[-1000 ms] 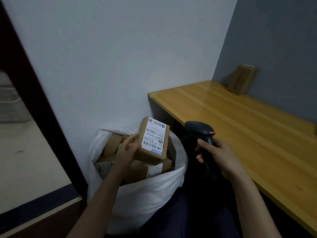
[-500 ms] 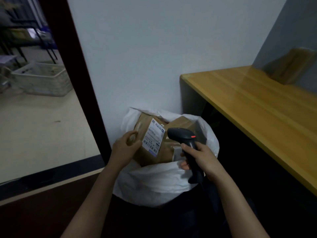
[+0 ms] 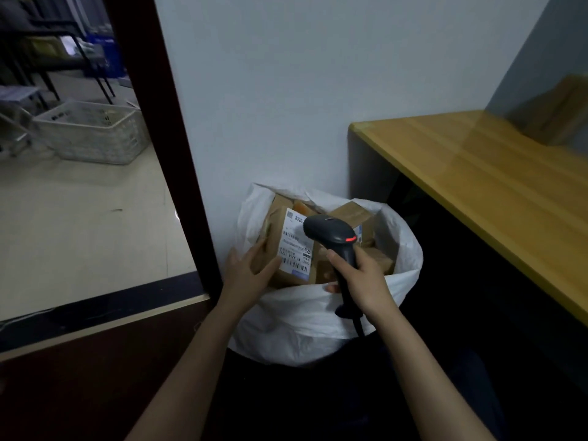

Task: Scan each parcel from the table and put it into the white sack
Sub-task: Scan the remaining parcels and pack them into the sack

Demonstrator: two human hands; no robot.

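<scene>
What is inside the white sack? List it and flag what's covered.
The white sack is full to its rim: a labelled parcel on top, other brown parcels beside it. Anything deeper is covered by them and the sack's wall.

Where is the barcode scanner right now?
In the head view, centre: the right hand grips the barcode scanner over the open white sack, its head in front of the labelled parcel that the left hand holds.
</scene>
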